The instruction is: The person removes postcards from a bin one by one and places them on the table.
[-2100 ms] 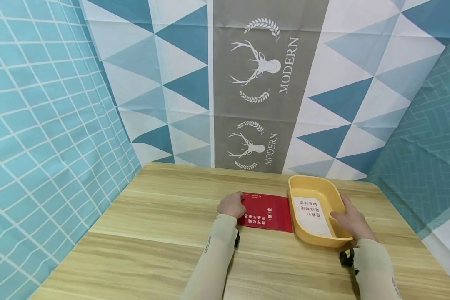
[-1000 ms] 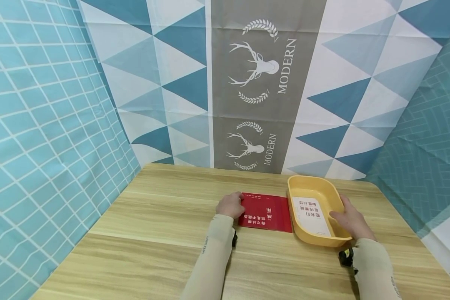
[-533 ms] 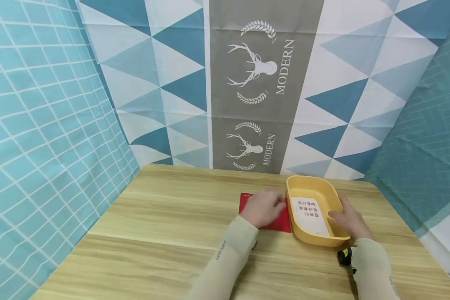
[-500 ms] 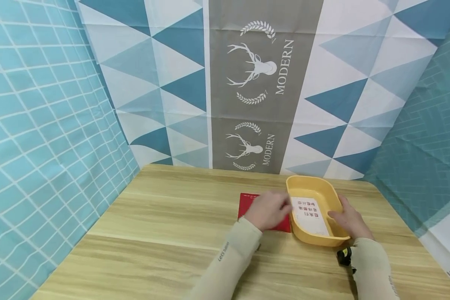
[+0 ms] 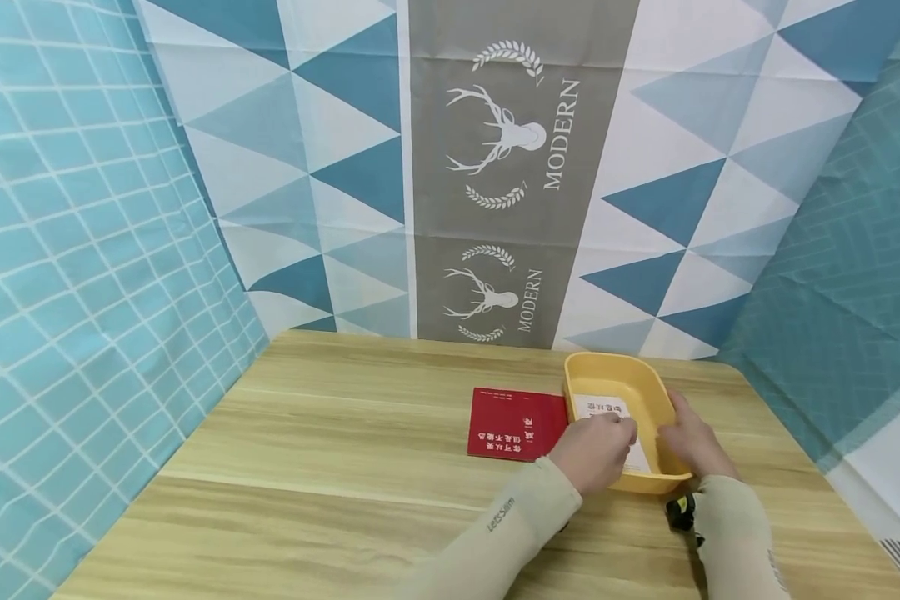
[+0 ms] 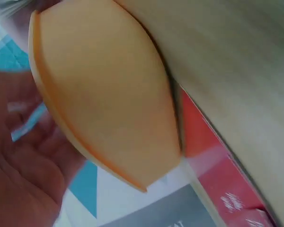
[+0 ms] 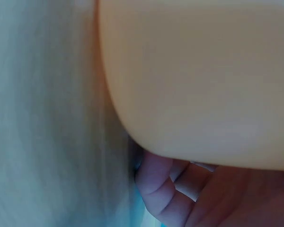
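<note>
A yellow plastic bin point(image 5: 648, 407) stands at the right of the table. My right hand point(image 5: 693, 437) grips its right side, thumb over the rim; the right wrist view shows curled fingers point(image 7: 156, 182) at the outer wall. My left hand point(image 5: 596, 454) is over the bin's front left, its fingers loosely bent above a white booklet point(image 5: 602, 406) with dark red characters. That booklet lies inside the bin and is partly hidden by the hand. In the left wrist view the left palm point(image 6: 28, 179) is beside the bin's rim. A red booklet point(image 5: 506, 417) lies flat left of the bin.
The wood-grain table point(image 5: 330, 433) ends in front of a hanging cloth point(image 5: 487, 208) printed with deer heads and triangles. Blue tile-patterned cloth point(image 5: 82, 250) hangs on the left, teal cloth point(image 5: 840, 292) on the right. A black wrist device point(image 5: 680, 512) is strapped under the right forearm.
My left hand has left the red booklet and moved right, over the bin and the white booklet. The right hand keeps its hold on the bin. The head view has shifted slightly.
</note>
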Motion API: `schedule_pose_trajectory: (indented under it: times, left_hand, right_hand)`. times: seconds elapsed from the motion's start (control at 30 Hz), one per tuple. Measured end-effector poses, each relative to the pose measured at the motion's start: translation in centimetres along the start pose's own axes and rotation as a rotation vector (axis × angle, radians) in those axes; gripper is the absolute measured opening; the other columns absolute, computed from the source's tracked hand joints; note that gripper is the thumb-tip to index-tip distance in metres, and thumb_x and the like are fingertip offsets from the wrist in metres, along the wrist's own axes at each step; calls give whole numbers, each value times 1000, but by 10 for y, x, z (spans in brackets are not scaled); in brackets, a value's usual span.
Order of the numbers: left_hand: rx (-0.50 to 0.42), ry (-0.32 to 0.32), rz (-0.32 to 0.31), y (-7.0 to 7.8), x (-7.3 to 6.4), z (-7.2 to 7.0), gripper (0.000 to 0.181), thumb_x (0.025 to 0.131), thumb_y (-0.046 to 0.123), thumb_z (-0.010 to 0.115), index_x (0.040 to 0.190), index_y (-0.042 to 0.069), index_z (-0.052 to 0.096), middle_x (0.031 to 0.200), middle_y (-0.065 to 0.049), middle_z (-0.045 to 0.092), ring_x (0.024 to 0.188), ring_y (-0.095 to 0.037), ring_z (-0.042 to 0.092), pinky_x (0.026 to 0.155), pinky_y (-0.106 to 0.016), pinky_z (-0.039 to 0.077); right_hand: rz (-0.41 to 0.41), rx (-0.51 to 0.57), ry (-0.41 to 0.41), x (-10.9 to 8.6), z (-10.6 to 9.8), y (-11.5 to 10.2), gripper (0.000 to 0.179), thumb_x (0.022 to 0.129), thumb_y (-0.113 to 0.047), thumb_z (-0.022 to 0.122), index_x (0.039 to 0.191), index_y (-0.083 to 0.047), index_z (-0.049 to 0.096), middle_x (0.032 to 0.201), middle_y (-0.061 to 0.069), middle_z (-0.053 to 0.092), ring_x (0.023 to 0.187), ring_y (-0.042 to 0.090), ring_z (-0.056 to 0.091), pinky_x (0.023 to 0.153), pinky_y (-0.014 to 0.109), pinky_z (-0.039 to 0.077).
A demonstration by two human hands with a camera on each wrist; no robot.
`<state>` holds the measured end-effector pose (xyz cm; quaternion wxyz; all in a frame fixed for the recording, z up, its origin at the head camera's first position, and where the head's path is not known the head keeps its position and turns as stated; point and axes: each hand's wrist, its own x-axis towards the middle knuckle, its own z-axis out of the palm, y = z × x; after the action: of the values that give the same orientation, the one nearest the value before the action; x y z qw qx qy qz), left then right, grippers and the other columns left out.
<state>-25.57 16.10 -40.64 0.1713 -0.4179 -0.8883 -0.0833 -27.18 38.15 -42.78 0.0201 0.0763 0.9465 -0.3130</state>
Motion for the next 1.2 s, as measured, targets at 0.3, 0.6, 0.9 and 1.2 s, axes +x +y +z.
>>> schedule_pose_trajectory:
  times: [0.3,0.6,0.9,1.2]
  left_hand:
    - [55,-201,-212,8,31,13,27,81,41,84,104,33,71,89,15,72,77,-1,65,63,-20,54]
    - [84,-306,-249,10,40,14,22,83,36,81,104,37,73,92,18,73,78,-1,63,66,-21,54]
    - [83,-313,-304,15,39,15,16,90,30,74,103,39,74,96,18,72,82,-2,64,69,-25,55]
    - [100,-195,-242,15,29,23,15,94,48,68,94,35,76,84,16,72,73,-2,64,67,-22,55]
  right_hand:
    - [14,19,-18,2,0,-2,73,97,-9,40,161,-1,4,155,41,25,125,56,43,100,67,42]
    - [14,-32,-5,1,-2,-1,72,97,-9,39,161,-1,6,152,43,27,112,52,49,90,60,46]
    - [25,-89,11,3,-2,-1,71,96,-12,41,159,0,10,148,44,32,104,48,51,86,56,46]
    - [14,-118,6,1,-1,-1,71,97,-12,42,158,2,10,148,45,31,110,54,50,90,61,46]
